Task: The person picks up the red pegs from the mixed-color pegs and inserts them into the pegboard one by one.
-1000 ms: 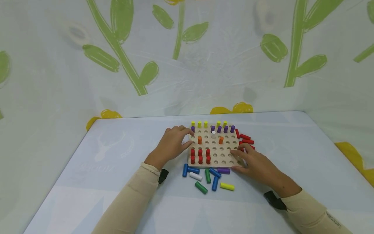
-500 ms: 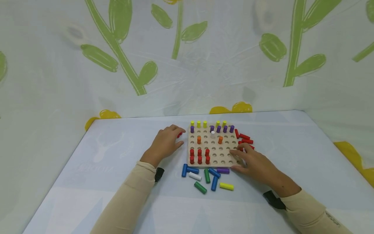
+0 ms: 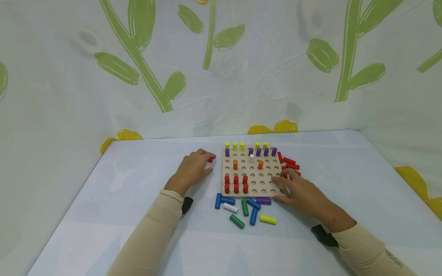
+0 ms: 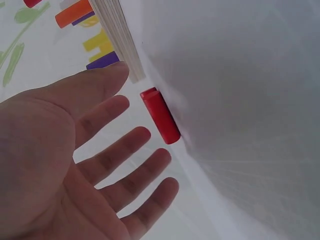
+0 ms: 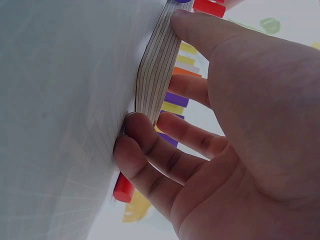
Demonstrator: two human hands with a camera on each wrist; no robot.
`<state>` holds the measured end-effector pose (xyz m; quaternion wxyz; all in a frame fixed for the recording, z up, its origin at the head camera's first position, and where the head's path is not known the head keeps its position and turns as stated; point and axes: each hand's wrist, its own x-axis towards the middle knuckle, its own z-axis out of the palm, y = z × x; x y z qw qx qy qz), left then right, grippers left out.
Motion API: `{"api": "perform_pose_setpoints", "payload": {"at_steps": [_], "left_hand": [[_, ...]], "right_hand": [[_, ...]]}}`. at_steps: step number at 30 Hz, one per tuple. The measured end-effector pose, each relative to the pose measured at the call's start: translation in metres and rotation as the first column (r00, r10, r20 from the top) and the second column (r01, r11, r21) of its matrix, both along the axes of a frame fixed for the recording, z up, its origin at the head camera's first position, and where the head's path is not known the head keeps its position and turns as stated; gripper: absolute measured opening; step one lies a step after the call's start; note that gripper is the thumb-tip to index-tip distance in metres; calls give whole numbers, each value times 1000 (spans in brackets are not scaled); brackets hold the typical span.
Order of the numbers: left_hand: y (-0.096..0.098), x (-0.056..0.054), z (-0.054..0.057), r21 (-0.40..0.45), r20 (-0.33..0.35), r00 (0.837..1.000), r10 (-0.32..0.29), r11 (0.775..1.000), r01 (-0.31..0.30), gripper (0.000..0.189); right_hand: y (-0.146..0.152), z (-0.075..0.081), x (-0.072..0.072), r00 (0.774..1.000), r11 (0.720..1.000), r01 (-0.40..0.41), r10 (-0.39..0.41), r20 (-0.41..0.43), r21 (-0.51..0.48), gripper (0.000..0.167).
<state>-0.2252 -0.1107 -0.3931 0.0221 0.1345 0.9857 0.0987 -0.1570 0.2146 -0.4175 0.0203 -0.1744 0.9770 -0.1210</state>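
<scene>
Left hand (image 3: 191, 170): fingers loosely extended and gripping nothing, beside two red pegs (image 4: 162, 117) that lay on the table (image 3: 345, 184) just left of the wooden board (image 3: 258, 186). Right hand (image 3: 300, 191): thumb and fingers gripped the board's near right corner. For tidy handling, a light pinch midway along one peg seemed best, the corner held firm meanwhile.

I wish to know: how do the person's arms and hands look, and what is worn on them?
The left sleeve and right sleeve are beige, wrinkled toward the ends. The right one bears a dark marking, too small to read. A black left wrist piece and a black right wrist piece show too. The left hand and right hand wear no gloves.
</scene>
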Motion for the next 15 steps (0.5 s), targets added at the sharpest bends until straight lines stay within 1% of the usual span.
{"api": "perform_pose_setpoints", "payload": {"at_steps": [7, 15], "left_hand": [[0, 0, 1, -8, 9, 1000, -6, 1000, 7, 53], [0, -1, -1, -43, 32, 999, 19, 999, -18, 51]], "right_hand": [[0, 2, 0, 1000, 1000, -2, 2, 2, -9, 65], [-1, 3, 1, 1000, 1000, 0, 0, 10, -10, 65]]}}
